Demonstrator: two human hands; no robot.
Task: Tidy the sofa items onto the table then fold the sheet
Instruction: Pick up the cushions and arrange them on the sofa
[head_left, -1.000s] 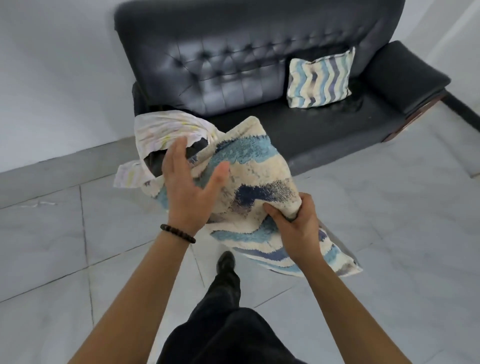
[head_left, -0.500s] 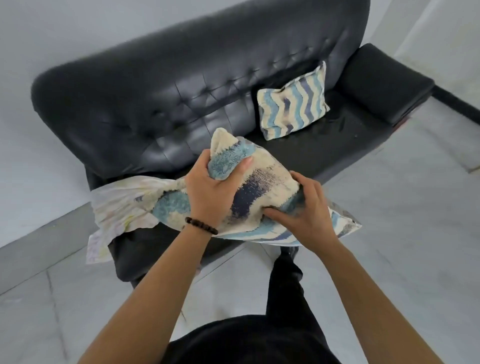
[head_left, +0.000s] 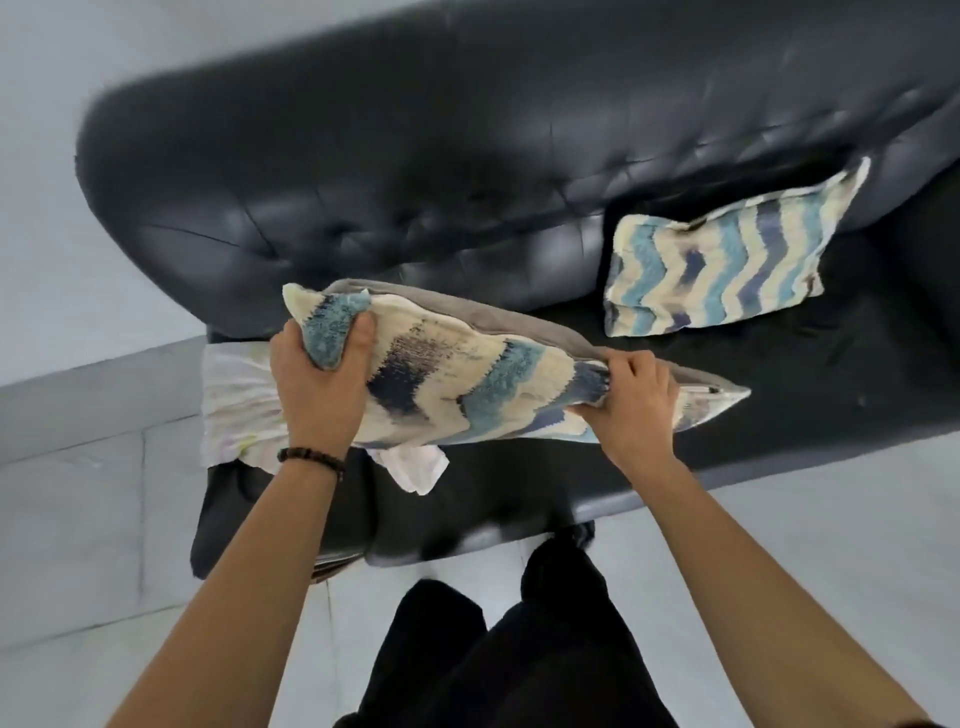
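- The left hand (head_left: 319, 374) grips the held cushion (head_left: 467, 379) at its left corner, fingers and thumb curled round a bunch of the blue pile.
- The right hand (head_left: 636, 400) clutches the same cushion near its right end, fingers curled over the top edge; the pointed grey corner sticks out past the knuckles.
- The cushion stretches lengthwise between the two hands, over the left half of the black sofa (head_left: 467, 156); whether it touches the seat cannot be told.
- The pale crumpled sheet (head_left: 234, 410) lies at the sofa's left end, beneath the left hand and the cushion, with one flap showing below the cushion's lower edge.
- A second cushion (head_left: 727, 260) with the same zigzag pattern leans against the backrest to the right, well apart from both hands.
- A dark beaded bracelet (head_left: 311, 457) circles the left wrist.
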